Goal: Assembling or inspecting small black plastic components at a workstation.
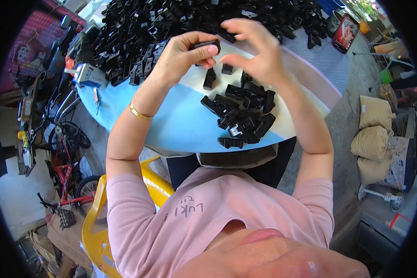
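Note:
My left hand [177, 59] is raised over the table, its thumb and fingers closed on a small black plastic part [207, 44]. To its right, my right hand [265, 56] is slightly blurred, with fingers and thumb spread apart and nothing visible in them. Beneath and nearer to me lies a loose cluster of similar black plastic parts [227, 105], one showing a silvery metal piece [236, 130]. A single black part [209, 79] rests just below my left hand. Across the far side spreads a large heap of the same black parts [171, 21].
The round table [164, 129] has a blue, cream and pink cover. A blue-and-white box [91, 75] stands at its left edge, a phone [345, 33] at the far right. Around it are a yellow chair [95, 220], a red bicycle [66, 173] and stuffed sacks [373, 141].

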`<move>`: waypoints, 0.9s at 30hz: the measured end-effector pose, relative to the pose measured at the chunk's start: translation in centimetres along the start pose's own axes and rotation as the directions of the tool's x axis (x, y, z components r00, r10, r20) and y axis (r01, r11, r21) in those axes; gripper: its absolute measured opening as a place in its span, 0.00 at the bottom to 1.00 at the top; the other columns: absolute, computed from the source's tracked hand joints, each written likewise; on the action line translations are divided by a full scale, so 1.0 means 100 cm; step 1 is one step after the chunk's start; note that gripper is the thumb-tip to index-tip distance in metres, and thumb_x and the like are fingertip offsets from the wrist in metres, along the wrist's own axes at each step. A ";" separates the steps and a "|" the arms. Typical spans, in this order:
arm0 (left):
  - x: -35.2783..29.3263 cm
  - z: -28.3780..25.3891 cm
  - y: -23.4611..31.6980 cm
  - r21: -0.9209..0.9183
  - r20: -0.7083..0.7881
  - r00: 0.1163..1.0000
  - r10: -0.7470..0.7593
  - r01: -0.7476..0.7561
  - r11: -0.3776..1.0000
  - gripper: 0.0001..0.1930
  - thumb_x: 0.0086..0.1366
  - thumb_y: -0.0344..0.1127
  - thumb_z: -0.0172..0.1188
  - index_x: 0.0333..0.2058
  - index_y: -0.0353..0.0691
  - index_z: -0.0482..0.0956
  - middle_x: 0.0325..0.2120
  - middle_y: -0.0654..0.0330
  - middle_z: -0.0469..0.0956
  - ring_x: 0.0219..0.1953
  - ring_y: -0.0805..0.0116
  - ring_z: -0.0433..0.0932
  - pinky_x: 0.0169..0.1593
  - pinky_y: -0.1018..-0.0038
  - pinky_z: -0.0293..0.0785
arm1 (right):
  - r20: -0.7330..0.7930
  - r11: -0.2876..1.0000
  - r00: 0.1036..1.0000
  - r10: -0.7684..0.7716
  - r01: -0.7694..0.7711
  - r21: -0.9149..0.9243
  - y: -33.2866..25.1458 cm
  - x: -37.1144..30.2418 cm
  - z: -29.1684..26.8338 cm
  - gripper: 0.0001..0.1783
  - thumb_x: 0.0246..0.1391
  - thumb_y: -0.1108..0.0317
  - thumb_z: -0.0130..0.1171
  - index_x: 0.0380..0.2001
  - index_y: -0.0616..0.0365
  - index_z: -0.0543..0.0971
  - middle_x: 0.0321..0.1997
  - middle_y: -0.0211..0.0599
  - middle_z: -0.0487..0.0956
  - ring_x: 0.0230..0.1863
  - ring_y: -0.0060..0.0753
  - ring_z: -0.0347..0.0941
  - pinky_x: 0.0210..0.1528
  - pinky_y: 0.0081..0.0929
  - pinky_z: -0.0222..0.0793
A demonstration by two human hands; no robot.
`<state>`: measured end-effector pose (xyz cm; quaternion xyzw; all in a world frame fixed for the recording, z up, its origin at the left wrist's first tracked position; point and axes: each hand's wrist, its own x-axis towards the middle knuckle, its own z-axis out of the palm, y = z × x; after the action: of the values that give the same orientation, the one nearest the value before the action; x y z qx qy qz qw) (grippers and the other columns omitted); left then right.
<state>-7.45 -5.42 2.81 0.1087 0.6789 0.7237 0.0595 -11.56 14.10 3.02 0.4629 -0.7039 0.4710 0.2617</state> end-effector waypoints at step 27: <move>-0.015 0.012 -0.014 0.851 0.215 0.959 0.184 -0.277 0.446 0.17 0.52 0.36 0.63 0.38 0.32 0.75 0.27 0.50 0.77 0.30 0.56 0.78 0.34 0.66 0.74 | 0.364 0.745 0.925 0.112 0.165 -0.646 0.085 0.011 0.033 0.20 0.45 0.56 0.61 0.40 0.55 0.78 0.40 0.29 0.77 0.44 0.33 0.69 0.47 0.32 0.67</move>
<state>-5.79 -4.53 1.36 0.2475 0.9271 0.2722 -0.0720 -19.45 11.77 -1.07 0.4311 -0.8552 0.0858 0.2748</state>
